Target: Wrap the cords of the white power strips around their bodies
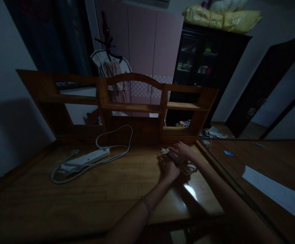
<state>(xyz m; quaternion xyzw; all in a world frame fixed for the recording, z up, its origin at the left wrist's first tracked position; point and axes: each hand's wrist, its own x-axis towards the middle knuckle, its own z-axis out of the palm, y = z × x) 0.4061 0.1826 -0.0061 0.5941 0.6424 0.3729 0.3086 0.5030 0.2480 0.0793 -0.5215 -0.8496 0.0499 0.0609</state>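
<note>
**Corded block (173,156), apparently light and hard-shelled, lay between my two hands**

In the head view, the one view I had, the block was near the far right corner of the table (127,193), in front of the wooden shelf unit (134,107). A pale, plug-like piece (164,151) showed at its far left end, and a looped pale cable (191,168) hung together at the near right, just beside my wrists. The dimness and blur kept me from telling exactly what the block was.

My left hand (172,171) was at its near side, fingers seemingly spread; my right hand (183,150) reached over it from the right, fingers bent. I could not tell whether either one was closed firmly on it or only touching.

I judged it light enough for one hand, stiff in the body and limp in the cable. Its casing was probably smooth, so a loose pinch might have slipped. The middle of the block looked the best place to hold, with the loops gathered in the other hand; the plug-like end and the cable's joint seemed the parts to spare from pulling.

A white power strip (93,155) lay well apart on the left, its grey cord (131,131) looping around it.
</note>
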